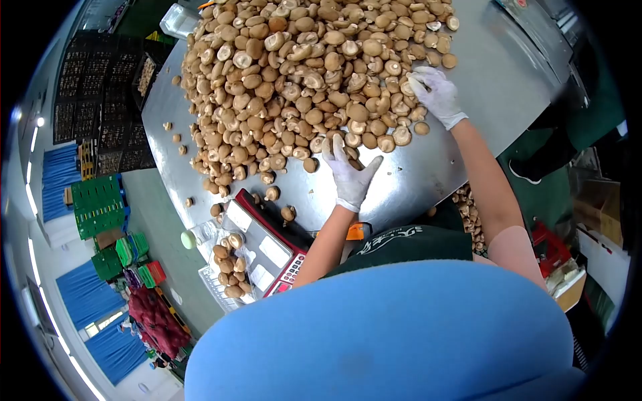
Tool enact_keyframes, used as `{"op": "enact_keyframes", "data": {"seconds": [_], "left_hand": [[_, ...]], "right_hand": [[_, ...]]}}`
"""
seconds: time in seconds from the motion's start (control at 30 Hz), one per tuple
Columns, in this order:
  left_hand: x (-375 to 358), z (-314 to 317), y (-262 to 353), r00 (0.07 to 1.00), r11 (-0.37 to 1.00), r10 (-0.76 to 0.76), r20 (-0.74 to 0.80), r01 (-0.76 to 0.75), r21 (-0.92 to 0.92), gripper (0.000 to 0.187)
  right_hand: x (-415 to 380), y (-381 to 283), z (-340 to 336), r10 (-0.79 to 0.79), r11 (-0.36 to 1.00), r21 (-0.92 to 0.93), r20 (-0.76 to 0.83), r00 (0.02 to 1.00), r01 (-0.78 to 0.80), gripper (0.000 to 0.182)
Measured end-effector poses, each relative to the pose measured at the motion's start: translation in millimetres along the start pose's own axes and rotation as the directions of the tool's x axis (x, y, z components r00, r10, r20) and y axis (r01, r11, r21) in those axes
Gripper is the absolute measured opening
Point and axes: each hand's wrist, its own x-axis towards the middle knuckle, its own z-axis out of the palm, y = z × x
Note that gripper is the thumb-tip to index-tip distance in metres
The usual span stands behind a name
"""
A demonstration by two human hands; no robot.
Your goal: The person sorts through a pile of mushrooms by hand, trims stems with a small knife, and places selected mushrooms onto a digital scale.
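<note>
A large heap of brown mushrooms point(294, 87) covers much of the metal table point(491, 60). My left hand point(349, 175), in a white glove, rests at the near edge of the heap with its fingers apart and the thumb stretched to the right; the fingertips touch mushrooms. At the heap's right edge is my right hand point(436, 95), also gloved, its fingers bent over the mushrooms there; whether one is between thumb and fingers is hard to make out. Left of my left forearm, a clear tray of mushrooms point(231, 267) sits on a red scale point(274, 244).
A clear plastic container point(178, 21) stands at the table's far left corner. Below the near edge are more mushrooms point(469, 217). Another person's dark-clothed leg and shoe point(525, 172) show at the right. Black crates point(110, 87) and green crates point(99, 206) are stacked at the left.
</note>
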Motion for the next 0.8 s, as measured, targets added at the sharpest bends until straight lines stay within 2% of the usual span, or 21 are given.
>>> {"op": "enact_keyframes", "data": {"seconds": [0.1, 0.13, 0.2, 0.23, 0.27, 0.3, 0.37, 0.4, 0.43, 0.5, 0.53, 0.6, 0.63, 0.7, 0.73, 0.8], "left_hand": [[10.8, 6.8, -1.4, 0.997, 0.995, 0.042, -0.066, -0.048, -0.09, 0.098], [10.0, 9.9, -1.0, 0.997, 0.989, 0.052, -0.059, -0.06, -0.133, 0.093], [3.2, 22.5, 7.2, 1.0, 0.968, 0.011, -0.011, -0.013, -0.249, 0.096], [-2.5, 27.5, 14.9, 0.999, 0.94, -0.027, 0.025, 0.034, -0.34, 0.097], [-4.4, 30.2, 19.7, 0.998, 0.942, -0.012, 0.06, 0.031, -0.333, 0.103], [-4.1, 33.7, 20.3, 0.998, 0.952, 0.033, 0.054, -0.015, -0.306, 0.106], [-1.9, 38.5, 22.0, 0.995, 0.909, 0.065, 0.071, -0.03, -0.415, 0.109], [-0.9, 41.8, 18.9, 0.996, 0.906, 0.064, 0.069, -0.029, -0.423, 0.109], [1.0, 43.7, 14.5, 0.991, 0.876, 0.065, 0.117, 0.0, -0.483, 0.111], [3.4, 48.0, 10.7, 0.985, 0.841, 0.066, 0.161, 0.032, -0.54, 0.112], [2.7, 51.3, 10.8, 0.98, 0.735, 0.031, 0.195, 0.11, -0.669, 0.112], [3.5, 50.3, 13.7, 0.974, 0.659, 0.034, 0.223, 0.146, -0.738, 0.112], [4.1, 49.5, 15.6, 0.971, 0.619, 0.035, 0.237, 0.165, -0.768, 0.112], [4.9, 46.3, 14.3, 0.973, 0.776, 0.097, 0.209, 0.058, -0.629, 0.11], [3.9, 47.0, 15.9, 0.973, 0.775, 0.099, 0.21, 0.057, -0.629, 0.11], [0.3, 51.0, 14.6, 0.966, 0.642, 0.087, 0.244, 0.133, -0.755, 0.108]], "right_hand": [[7.5, -8.1, 10.3, -0.001, 1.0, 0.002, -0.009, 1.0, 0.001, 0.024], [9.1, -9.2, 10.2, 0.017, 0.998, -0.057, -0.009, 1.0, -0.017, 0.025], [12.0, -7.9, 7.1, 0.036, 0.992, -0.12, -0.009, 0.999, -0.037, 0.027], [13.9, -4.3, 2.9, -0.039, 0.979, -0.201, -0.048, 0.998, 0.028, 0.03], [16.8, -5.4, -2.6, -0.118, 0.954, -0.285, -0.082, 0.99, 0.091, 0.032], [17.1, -7.9, -6.6, -0.119, 0.952, -0.292, -0.083, 0.989, 0.09, 0.032], [10.8, -15.9, -15.1, 0.07, 0.962, -0.27, 0.118, 0.991, -0.035, 0.035], [4.1, -18.6, -11.9, 0.072, 0.988, -0.142, 0.13, 0.989, -0.053, 0.037], [-5.9, -22.9, -7.8, 0.246, 0.957, 0.087, 0.263, 0.933, -0.277, 0.041], [-28.1, -15.7, 13.6, 0.205, 0.884, 0.369, 0.25, 0.946, -0.289, 0.043], [-31.3, -12.0, 15.2, 0.2, 0.885, 0.366, 0.257, 0.946, -0.286, 0.043], [-33.1, -20.2, 7.1, 0.385, 0.727, 0.392, 0.448, 0.807, -0.564, 0.045], [-35.2, -12.7, 10.0, 0.388, 0.726, 0.392, 0.444, 0.808, -0.565, 0.045], [-35.5, -0.7, 15.8, 0.284, 0.691, 0.467, 0.526, 0.801, -0.552, 0.047], [-39.2, 5.3, 15.5, 0.285, 0.692, 0.467, 0.524, 0.802, -0.551, 0.047], [-38.0, -10.3, 1.2, 0.223, 0.638, 0.49, 0.621, 0.751, -0.594, 0.047]]}}
